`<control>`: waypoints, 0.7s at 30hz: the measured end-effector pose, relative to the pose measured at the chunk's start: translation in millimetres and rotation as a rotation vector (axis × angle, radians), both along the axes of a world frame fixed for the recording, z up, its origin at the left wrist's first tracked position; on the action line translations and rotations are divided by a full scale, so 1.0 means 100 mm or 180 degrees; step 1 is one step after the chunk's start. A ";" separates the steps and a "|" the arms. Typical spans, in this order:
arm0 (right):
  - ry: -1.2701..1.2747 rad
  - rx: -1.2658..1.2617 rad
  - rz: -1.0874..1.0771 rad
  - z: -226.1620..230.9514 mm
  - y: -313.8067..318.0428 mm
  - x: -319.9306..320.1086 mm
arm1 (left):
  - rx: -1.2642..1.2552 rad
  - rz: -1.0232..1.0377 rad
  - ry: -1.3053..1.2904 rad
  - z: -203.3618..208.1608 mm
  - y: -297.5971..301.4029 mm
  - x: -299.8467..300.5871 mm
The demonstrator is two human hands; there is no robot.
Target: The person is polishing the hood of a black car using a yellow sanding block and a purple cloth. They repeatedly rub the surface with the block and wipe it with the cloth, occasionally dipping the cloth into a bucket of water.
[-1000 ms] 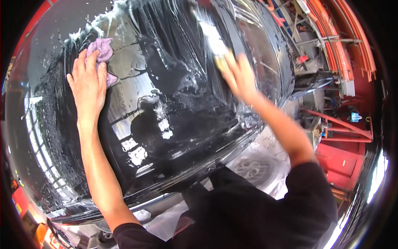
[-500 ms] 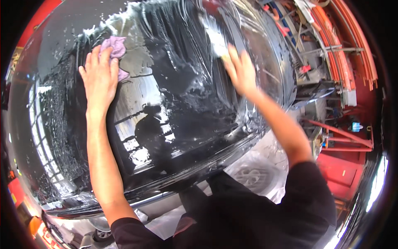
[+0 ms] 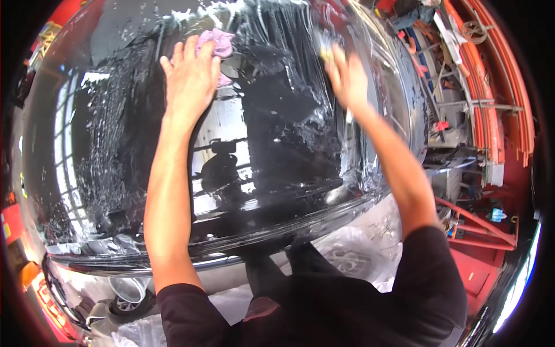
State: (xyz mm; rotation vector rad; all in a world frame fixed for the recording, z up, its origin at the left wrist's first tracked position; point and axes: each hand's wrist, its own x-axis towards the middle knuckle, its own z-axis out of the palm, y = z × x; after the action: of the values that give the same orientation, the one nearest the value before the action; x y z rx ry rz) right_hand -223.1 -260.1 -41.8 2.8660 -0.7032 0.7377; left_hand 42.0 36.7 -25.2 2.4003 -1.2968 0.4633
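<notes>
A large glossy black car panel spreads before me, wet and streaked with whitish liquid, with wrinkled clear film along its far part. My left hand lies over a crumpled light purple cloth, pressing it to the panel; the cloth shows beyond the fingers and beside the thumb. Farther right, my right hand is blurred by motion. Its fingers pinch a small yellow tool, perhaps a squeegee, mostly hidden by the hand and too smeared to make out.
Red racks with long orange strips stand along the right side, above a red metal frame. Crumpled clear plastic sheeting lies below the panel's near edge. A wheel shows at the lower left.
The view has shifted, so the panel sits differently in the picture. My left hand and the cloth appear farther right and higher. My right hand with the yellow tool has moved slightly up and right.
</notes>
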 end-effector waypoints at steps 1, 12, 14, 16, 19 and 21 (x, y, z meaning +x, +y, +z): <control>0.0274 0.0356 0.0098 0.10 0.58 -0.23 | -0.0116 0.0006 -0.0111 -0.05 0.10 0.07; -0.0079 -0.0202 0.0661 0.31 -0.15 1.54 | -0.0399 -0.0142 -0.0040 0.00 -0.15 -0.11; -0.0141 -0.0347 0.0411 0.27 -0.12 1.64 | -0.0295 -0.0228 0.0080 0.03 -0.16 -0.10; -0.0363 -0.0137 0.0898 0.17 0.60 1.24 | -0.0148 -0.0042 0.0101 -0.02 0.08 -0.03; 0.0166 0.0038 0.1150 0.31 1.50 -0.09 | -0.0280 0.0077 0.0100 -0.07 0.11 0.04; 0.0535 0.0482 0.1057 0.42 1.89 -0.80 | -0.0379 0.0063 0.0123 -0.05 0.04 -0.02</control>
State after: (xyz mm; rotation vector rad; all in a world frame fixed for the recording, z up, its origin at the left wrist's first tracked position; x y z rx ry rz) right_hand -302.6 -71.2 -0.1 3.1785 -0.2746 0.4833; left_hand 40.1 40.3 -30.3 2.3141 -1.1957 0.4835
